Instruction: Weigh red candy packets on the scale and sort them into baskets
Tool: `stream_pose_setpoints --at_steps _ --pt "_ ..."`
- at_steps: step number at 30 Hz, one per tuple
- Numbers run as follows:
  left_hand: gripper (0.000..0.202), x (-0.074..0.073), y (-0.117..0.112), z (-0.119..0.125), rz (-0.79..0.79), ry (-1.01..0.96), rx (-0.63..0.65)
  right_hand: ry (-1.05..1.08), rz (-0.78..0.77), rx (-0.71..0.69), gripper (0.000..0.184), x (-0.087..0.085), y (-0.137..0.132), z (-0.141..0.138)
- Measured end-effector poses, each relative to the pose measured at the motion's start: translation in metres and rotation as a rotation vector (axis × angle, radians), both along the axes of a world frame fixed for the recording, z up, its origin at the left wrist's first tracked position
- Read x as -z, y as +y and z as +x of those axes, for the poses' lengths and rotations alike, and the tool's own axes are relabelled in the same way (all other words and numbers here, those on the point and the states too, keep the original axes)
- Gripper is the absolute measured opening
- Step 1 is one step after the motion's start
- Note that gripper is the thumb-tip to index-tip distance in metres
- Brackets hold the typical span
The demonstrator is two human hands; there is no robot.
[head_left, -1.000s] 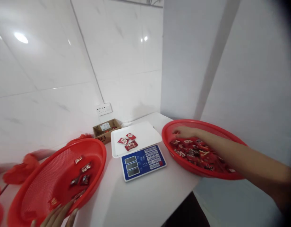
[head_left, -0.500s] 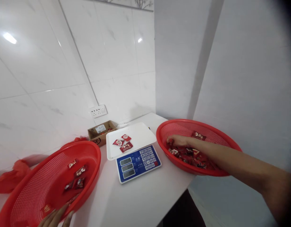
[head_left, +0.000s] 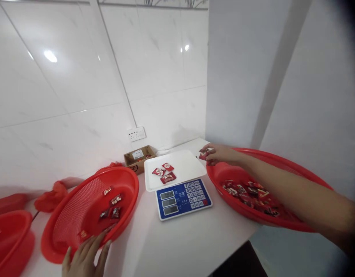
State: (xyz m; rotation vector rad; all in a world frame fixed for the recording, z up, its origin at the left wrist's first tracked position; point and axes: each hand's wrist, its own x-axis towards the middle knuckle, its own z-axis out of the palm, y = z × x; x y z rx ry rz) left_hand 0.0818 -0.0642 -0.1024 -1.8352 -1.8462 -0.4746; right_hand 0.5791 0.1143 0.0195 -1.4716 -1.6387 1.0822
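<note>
Right hand (head_left: 220,154) pinches a red candy packet (head_left: 203,155) between thumb and fingers, over the near-left rim of the right basket (head_left: 284,161), close to the scale's white tray (head_left: 189,163). Pale print on the packet, mostly covered by fingers; unreadable.

Left hand (head_left: 85,256) open, fingers loosely spread at the near rim of the left basket (head_left: 131,179); cannot tell how firmly it touches. Inside, a few red and dark packets (head_left: 116,199) lie scattered, light lettering too small to read.

Three red packets (head_left: 168,177) grouped on the left part of the tray, with white markings; wording not legible. Many more packets (head_left: 246,194) heaped in the right basket, bold dark and white characters, blurred.

Scale (head_left: 183,200): blue panel, keys 7 8 9, 4 5 6, 1 2 3, 0 and a point; one red key. Chinese characters beside the keypad, too small to make out. Three grey displays (head_left: 168,202), figures unclear.

Cardboard box (head_left: 140,166) behind: dark "F" legible, white label (head_left: 137,154) with unreadable print.
</note>
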Motion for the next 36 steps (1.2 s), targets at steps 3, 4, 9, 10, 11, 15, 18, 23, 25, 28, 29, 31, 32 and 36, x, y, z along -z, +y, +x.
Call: stream_pose_setpoints --at_steps 3,4,9,10,11,15,18,23,25,28,29,31,32,36 --pt "0.037 -0.008 -0.002 0.008 -0.021 0.009 0.002 -0.037 -0.011 -0.169 0.035 0.005 0.012 -0.045" --pt "0.036 -0.010 -0.003 0.011 -0.021 0.008 -0.008 -0.090 -0.003 -0.219 0.037 0.008 0.016 -0.058" --pt "0.036 -0.022 -0.008 0.025 -0.035 0.000 -0.041 -0.438 0.151 -0.219 0.055 0.014 0.031 -0.093" --pt "0.036 -0.022 -0.008 0.026 -0.036 0.004 -0.037 -0.444 0.174 -0.202 0.056 0.014 0.034 -0.096" --pt "0.037 -0.022 -0.008 0.026 -0.029 0.009 -0.033 -0.427 0.188 -0.189 0.057 0.014 0.036 -0.098" --pt "0.036 -0.017 -0.006 0.024 0.036 0.017 -0.024 -0.293 0.190 -0.178 0.051 0.014 0.044 -0.108" --pt "0.036 -0.015 -0.006 0.023 0.069 0.018 -0.004 -0.189 0.167 -0.186 0.051 0.014 0.046 -0.111" --pt "0.036 -0.016 -0.007 0.023 0.087 0.047 0.028 -0.141 0.156 -0.161 0.048 0.013 0.039 -0.090" --pt "0.035 -0.016 -0.007 0.023 0.094 0.041 0.036 -0.222 0.178 -0.223 0.041 0.014 0.032 -0.077" --pt "0.034 -0.015 -0.007 0.025 0.096 0.008 0.041 -0.446 0.288 -0.450 0.034 0.018 0.018 -0.070" --pt "0.034 -0.015 -0.008 0.026 0.091 -0.003 0.035 -0.509 0.335 -0.532 0.034 0.021 0.013 -0.071" --pt "0.034 -0.016 -0.008 0.027 0.078 -0.018 0.017 -0.590 0.412 -0.647 0.037 0.028 0.006 -0.078" --pt "0.035 -0.016 -0.008 0.028 0.069 -0.024 0.009 -0.617 0.439 -0.676 0.039 0.032 0.004 -0.082" --pt "0.034 -0.018 -0.009 0.029 0.042 -0.053 0.013 -0.671 0.490 -0.663 0.039 0.044 0.007 -0.095"
